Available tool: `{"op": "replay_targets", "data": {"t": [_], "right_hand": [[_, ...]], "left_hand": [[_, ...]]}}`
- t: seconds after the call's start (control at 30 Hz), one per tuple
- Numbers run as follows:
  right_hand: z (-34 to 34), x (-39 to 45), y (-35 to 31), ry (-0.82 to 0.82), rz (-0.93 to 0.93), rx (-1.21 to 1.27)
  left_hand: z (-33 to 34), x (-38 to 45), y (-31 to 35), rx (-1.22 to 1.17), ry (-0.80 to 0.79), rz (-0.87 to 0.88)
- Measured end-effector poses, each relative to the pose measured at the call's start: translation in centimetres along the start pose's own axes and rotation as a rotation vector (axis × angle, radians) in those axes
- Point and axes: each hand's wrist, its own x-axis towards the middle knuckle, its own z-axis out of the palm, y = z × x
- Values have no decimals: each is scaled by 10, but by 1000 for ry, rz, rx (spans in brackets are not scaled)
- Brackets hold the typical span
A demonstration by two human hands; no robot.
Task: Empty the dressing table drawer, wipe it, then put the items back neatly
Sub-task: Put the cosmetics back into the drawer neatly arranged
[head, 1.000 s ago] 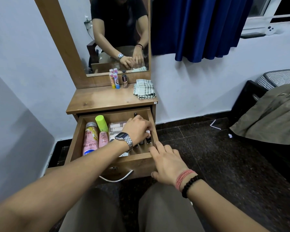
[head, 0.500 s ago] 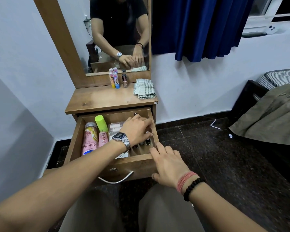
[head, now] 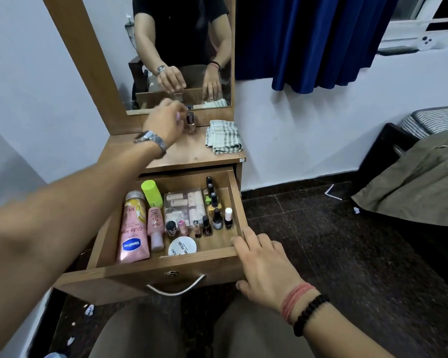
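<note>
The wooden drawer (head: pixel 166 267) of the dressing table is pulled open. Inside lie a pink Vaseline tube (head: pixel 132 228), a pink bottle with a green cap (head: pixel 154 210), a clear box of small tubes (head: pixel 185 205), a round white jar (head: pixel 183 246) and several nail polish bottles (head: pixel 216 218). My left hand (head: pixel 163 122) is blurred above the table top (head: pixel 189 153), just left of a standing nail polish bottle (head: pixel 190 122); its fingers are curled and I cannot tell whether they hold anything. My right hand (head: pixel 264 264) rests on the drawer's front right corner.
A folded checked cloth (head: pixel 224 136) lies on the table top at the right. The mirror (head: pixel 181 47) stands behind. A blue curtain (head: pixel 308 40) hangs to the right, and clothes (head: pixel 419 182) lie heaped at the far right on the dark floor.
My left hand has lifted out of the drawer's right side and moved up to the back of the table top. The nail polish bottles in the drawer are now uncovered. My right hand stays put.
</note>
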Motion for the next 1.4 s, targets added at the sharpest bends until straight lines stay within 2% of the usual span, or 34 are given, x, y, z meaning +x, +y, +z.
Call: {"op": "replay_targets", "data": {"t": [0.27, 0.47, 0.63, 0.7, 0.83, 0.93, 1.07, 1.2, 1.4], "right_hand": [[2, 1, 0, 13, -4, -8], [3, 2, 0, 13, -9, -30], [3, 1, 0, 8, -14, -35], [3, 1, 1, 7, -17, -28], [2, 1, 1, -3, -22, -14], [0, 2, 1, -8, -23, -28], [0, 2, 1, -13, -18, -28], [-1, 2, 1, -35, -9, -41], [-3, 0, -1, -30, 3, -19]], "left_hand": [[12, 39, -35, 157, -229, 112], [11, 42, -45, 200, -195, 169], [0, 38, -47, 144, -251, 117], [-8, 34, -46, 137, -227, 116], [-37, 14, -29, 56, -21, 163], [-59, -20, 0, -5, -5, 283], [-66, -83, 44, -82, -187, 368], [-51, -140, 84, -119, -457, 432], [-24, -167, 93, 26, -560, 443]]}}
